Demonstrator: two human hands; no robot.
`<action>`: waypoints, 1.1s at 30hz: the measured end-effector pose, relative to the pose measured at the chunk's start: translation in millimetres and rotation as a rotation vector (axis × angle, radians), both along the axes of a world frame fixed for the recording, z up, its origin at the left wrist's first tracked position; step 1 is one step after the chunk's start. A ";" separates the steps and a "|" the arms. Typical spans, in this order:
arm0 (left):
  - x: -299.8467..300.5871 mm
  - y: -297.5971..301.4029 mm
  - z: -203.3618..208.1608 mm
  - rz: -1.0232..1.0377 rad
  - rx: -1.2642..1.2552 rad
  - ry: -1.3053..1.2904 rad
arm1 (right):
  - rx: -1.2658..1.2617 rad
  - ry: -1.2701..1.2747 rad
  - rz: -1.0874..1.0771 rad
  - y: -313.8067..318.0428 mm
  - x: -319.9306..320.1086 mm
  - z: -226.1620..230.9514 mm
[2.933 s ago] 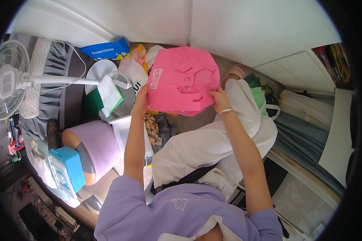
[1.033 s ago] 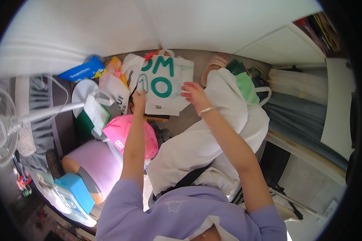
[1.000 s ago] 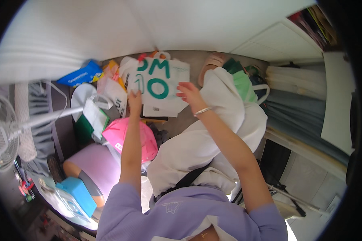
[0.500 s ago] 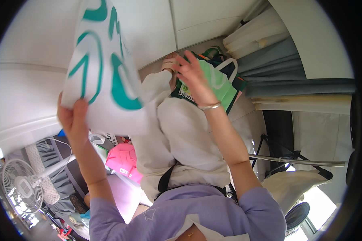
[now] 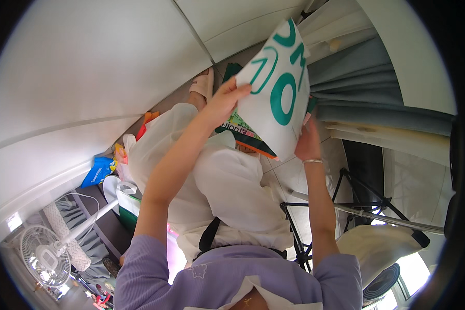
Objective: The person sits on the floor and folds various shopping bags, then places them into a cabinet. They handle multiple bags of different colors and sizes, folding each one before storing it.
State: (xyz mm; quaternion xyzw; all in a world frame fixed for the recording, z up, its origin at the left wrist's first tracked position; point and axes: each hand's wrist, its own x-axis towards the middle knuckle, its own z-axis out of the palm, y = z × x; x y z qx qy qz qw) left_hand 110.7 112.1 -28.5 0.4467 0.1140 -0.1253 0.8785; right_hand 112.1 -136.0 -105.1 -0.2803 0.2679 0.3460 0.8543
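Head view: the white bag (image 5: 276, 82) with green print has swung across since half a second ago. Then it was raised to the left of the trousers (image 5: 232, 173); now it is beyond the trousers and to their right, tilted, one corner upward. It covers part of the pile (image 5: 249, 139) of bags lying to the right of the trousers; whether it touches the pile I cannot tell. The light green bag, in plain sight there before, is now hidden.

The left hand (image 5: 227, 101) has crossed over the trousers with it, its grip pinching the bag's near left edge between thumb and fingers. The right hand (image 5: 309, 140), earlier spread and apart from the bag, has come down to the right of the trousers, at the bag's lower right edge. Its fingers are partly hidden, so I cannot tell whether that grip is pinching or only touching.

A foot in a slipper (image 5: 203, 85) shows at the far end of the trousers, as before. The curtain (image 5: 354, 77) hangs well to their right. Well to their left are the fan (image 5: 45, 256) and the blue bag (image 5: 97, 173), which shows far more fully than half a second ago.
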 end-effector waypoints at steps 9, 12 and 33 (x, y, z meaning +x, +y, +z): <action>-37.4 23.7 -180.3 0.082 1.346 0.097 | -0.279 0.203 -0.253 -64.5 -19.7 -64.9; -39.6 20.7 -207.0 0.094 1.446 0.020 | -0.311 0.302 -0.258 -71.3 -30.1 -84.2; -29.2 -28.8 -211.9 -0.103 1.443 0.564 | -0.418 0.559 0.132 -62.7 -35.5 -131.2</action>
